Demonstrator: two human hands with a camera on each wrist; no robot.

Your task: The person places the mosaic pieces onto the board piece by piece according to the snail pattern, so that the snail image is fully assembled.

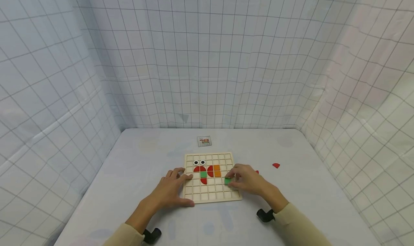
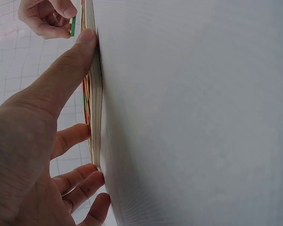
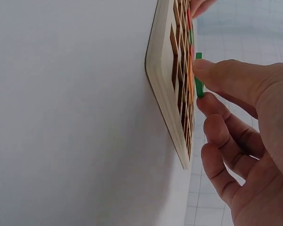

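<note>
A wooden grid board (image 1: 211, 196) lies on the table and holds two googly eyes (image 1: 199, 162), red half-round pieces (image 1: 203, 181), a green square (image 1: 203, 174) and an orange piece (image 1: 216, 170). My right hand (image 1: 247, 180) pinches a thin green piece (image 1: 228, 181) between thumb and forefinger just over the board's right side; the green piece (image 3: 198, 81) shows edge-on beside the board (image 3: 165, 84). My left hand (image 1: 171, 190) rests with straight fingers on the board's left edge (image 2: 95, 94), its thumb (image 2: 61, 75) along the front corner.
A small picture card (image 1: 204, 141) lies behind the board. A loose red piece (image 1: 276, 165) sits on the table to the right, another red bit (image 1: 257, 172) just beyond my right hand. Grid-patterned cloth walls (image 1: 207, 59) enclose the white table (image 1: 129, 159) on three sides.
</note>
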